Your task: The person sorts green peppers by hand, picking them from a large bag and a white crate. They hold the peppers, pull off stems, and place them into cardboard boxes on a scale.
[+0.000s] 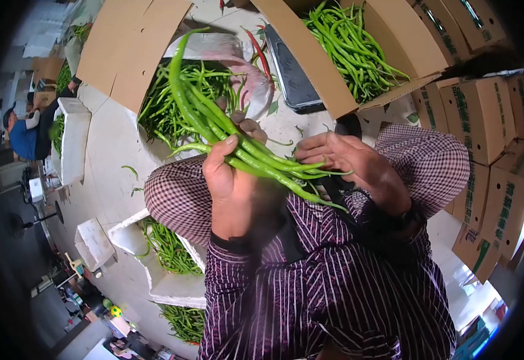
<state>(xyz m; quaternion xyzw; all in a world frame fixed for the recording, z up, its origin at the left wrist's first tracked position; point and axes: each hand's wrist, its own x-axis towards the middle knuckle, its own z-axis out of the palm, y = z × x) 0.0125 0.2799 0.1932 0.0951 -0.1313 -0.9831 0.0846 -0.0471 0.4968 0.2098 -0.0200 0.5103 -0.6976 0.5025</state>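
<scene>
A bunch of long green peppers (244, 147) lies across my left hand (229, 174), whose thumb and fingers are wrapped round it. The thin ends of the bunch point right, toward my right hand (352, 162). That hand is beside the pepper tips, fingers extended and apart from the thumb; I see nothing held in it. Behind the bunch is a heap of green peppers (160, 111) by a sack (256, 87). At the upper right, more green peppers (349, 48) fill part of an open cardboard box (418, 36).
A dark tray (295, 78) stands beside the box, with red peppers (259, 51) near it. White foam boxes (178, 291) hold peppers at the lower left. Stacked cartons (484, 120) line the right. Another person (25, 132) sits at the far left.
</scene>
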